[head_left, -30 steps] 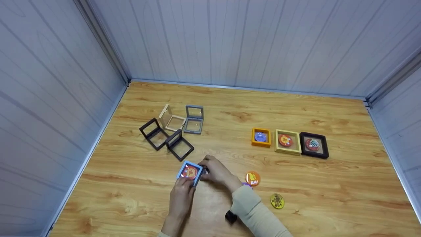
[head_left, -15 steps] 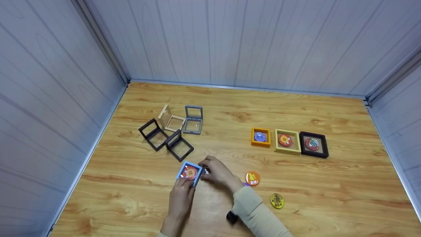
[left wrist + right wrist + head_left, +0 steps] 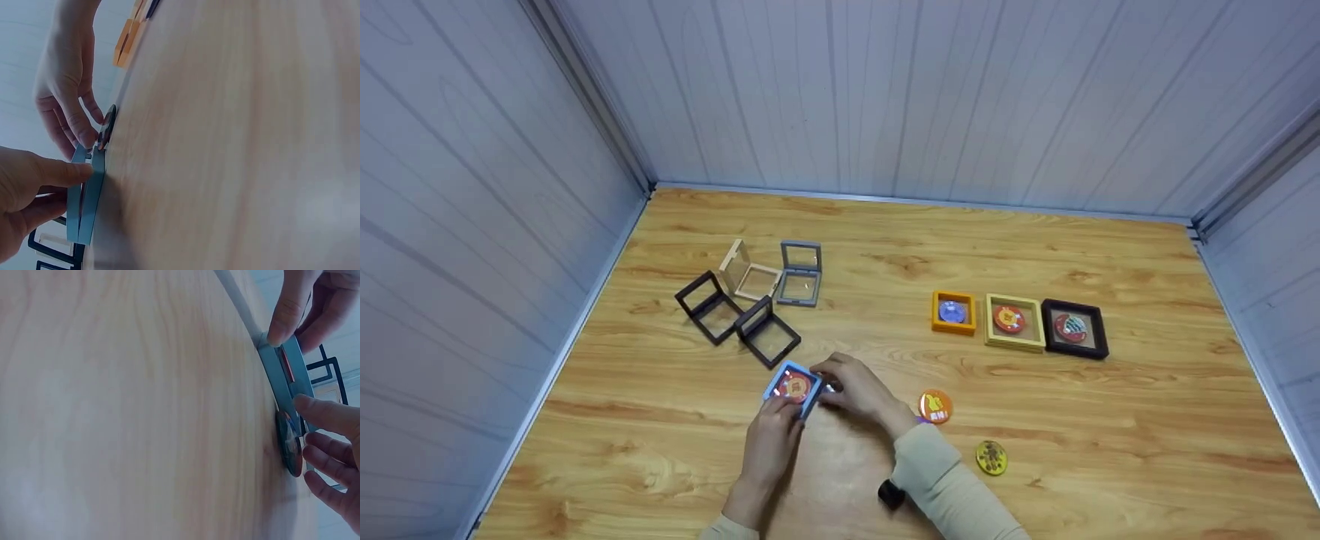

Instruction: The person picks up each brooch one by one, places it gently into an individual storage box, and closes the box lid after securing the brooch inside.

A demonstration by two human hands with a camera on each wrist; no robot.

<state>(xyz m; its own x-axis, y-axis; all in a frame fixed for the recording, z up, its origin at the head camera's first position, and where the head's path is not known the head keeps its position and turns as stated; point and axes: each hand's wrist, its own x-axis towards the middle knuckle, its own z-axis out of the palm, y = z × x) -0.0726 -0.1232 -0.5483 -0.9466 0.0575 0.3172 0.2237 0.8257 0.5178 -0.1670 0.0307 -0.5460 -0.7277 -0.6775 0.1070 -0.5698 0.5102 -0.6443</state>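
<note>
A light blue square display frame [image 3: 808, 367] with clear panes encloses a round red badge [image 3: 793, 387]. My left hand [image 3: 769, 439] grips its near side, thumb along the edge. My right hand [image 3: 855, 386] holds the right side, its thumb [image 3: 309, 405] at the seam and the other fingers bent round the far corner. A narrow gap runs between the frame's two halves in both wrist views, showing a red sliver of the badge. Another round badge [image 3: 289, 444] lies against the frame's side under my right hand, mostly hidden in the head view.
Several opened frames, including a black one [image 3: 769, 337], a beige one [image 3: 757, 281] and a grey one [image 3: 800, 287], stand at back left. Orange [image 3: 953, 326], yellow [image 3: 1015, 345] and black [image 3: 1099, 330] filled frames sit right. Orange [image 3: 935, 406] and yellow [image 3: 991, 457] badges lie near my right arm.
The blue frame has tipped slightly, its far edge shifting up and to the right. Both hands keep their hold and have barely moved.
</note>
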